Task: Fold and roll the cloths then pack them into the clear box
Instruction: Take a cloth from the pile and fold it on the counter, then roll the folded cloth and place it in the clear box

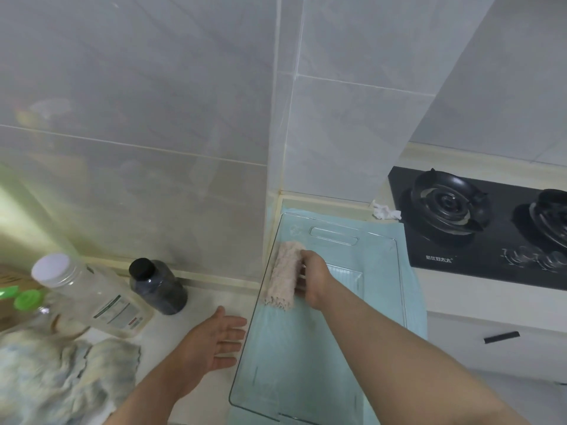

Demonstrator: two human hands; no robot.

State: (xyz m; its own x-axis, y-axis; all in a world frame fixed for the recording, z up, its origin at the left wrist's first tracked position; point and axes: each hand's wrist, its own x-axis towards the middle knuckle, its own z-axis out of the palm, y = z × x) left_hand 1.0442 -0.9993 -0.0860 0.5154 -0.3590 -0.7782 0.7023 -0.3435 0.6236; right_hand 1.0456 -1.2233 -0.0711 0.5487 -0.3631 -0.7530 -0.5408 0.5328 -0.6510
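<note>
A long clear box stands on the counter over a pale blue mat. Inside it, against its left wall near the far end, lies a rolled pinkish cloth. My right hand is inside the box and grips the right side of that roll, fingers curled on it. My left hand hovers open, fingers spread, just outside the box's left wall. A crumpled blue-and-cream cloth lies on the counter at the lower left.
A dark jar with a black lid and a clear bottle with a white cap stand left of the box by the tiled wall. A black gas hob sits to the right, with crumpled tissue beside it.
</note>
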